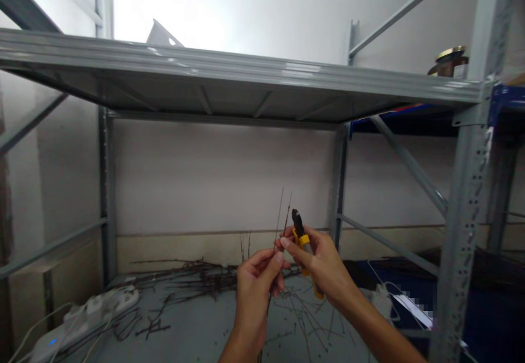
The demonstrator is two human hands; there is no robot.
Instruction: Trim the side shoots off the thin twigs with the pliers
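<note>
My left hand (pixel 259 280) is closed, thumb against fingers, pinching a thin dark twig (pixel 286 220) and fine straight wires (pixel 279 210) that point upward. In my right hand (pixel 324 259) lies a pair of pliers (pixel 304 239) with yellow handles and a dark head, its jaws pointing up. The right thumb and forefinger also pinch at the twig just above the left fingertips. Whether they grip the wires too is hidden by the fingers.
A grey metal shelf (pixel 246 68) spans overhead, with an upright post (pixel 463 215) at the right. Dark twigs (pixel 200 281) and thin wire pieces (pixel 305 319) lie over the grey worktop (pixel 197 330). A white power strip (pixel 77 325) with cables sits at the left.
</note>
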